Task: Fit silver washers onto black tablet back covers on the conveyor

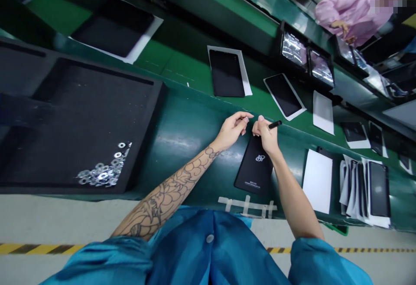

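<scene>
As a green conveyor bench (190, 146) slopes across the view, a black tablet (252, 168) lies on it, back up. Just above the tablet, the right hand (266, 135) pinches a black marker (275, 124) firmly, angled away from the tablet; beside it, the left hand (232, 131) curls loosely, empty.

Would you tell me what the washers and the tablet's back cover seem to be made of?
The washers look like bright metal, perhaps plated steel, from their silvery glints. The tablet's back cover looks like matte black plastic or coated metal; its dull sheen leaves that open.
</scene>
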The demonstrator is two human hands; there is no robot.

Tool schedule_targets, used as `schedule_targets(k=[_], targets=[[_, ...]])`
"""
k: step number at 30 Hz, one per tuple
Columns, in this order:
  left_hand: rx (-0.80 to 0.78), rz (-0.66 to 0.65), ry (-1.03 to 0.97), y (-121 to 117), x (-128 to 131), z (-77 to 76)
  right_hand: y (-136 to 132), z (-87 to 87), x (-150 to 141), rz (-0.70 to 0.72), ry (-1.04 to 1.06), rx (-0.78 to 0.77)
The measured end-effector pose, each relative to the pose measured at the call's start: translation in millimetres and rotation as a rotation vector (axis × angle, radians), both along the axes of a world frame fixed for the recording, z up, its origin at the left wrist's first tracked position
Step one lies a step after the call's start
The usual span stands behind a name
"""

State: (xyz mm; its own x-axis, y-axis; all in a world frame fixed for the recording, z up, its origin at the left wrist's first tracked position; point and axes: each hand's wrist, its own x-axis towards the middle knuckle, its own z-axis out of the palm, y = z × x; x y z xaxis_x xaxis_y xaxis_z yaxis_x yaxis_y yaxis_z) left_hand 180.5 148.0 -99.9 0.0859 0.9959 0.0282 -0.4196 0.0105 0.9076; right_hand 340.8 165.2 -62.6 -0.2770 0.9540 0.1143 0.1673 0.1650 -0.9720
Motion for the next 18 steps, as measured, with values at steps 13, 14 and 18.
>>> schedule_targets(k=[13,14,18], targets=[[0.160,0.050,0.373,-76.2,33.1,11.2,-156.6,50.8,108.6,-0.539,-0.117,-0.570],[0.194,-0.004,0.401,-82.9,36.8,12.5,-171.4,51.0,109.4,-0.556,-0.054,-0.657],[0.273,-0.142,0.415,-97.2,44.0,15.9,-193.8,48.3,102.6,-0.530,0.132,-0.852]])
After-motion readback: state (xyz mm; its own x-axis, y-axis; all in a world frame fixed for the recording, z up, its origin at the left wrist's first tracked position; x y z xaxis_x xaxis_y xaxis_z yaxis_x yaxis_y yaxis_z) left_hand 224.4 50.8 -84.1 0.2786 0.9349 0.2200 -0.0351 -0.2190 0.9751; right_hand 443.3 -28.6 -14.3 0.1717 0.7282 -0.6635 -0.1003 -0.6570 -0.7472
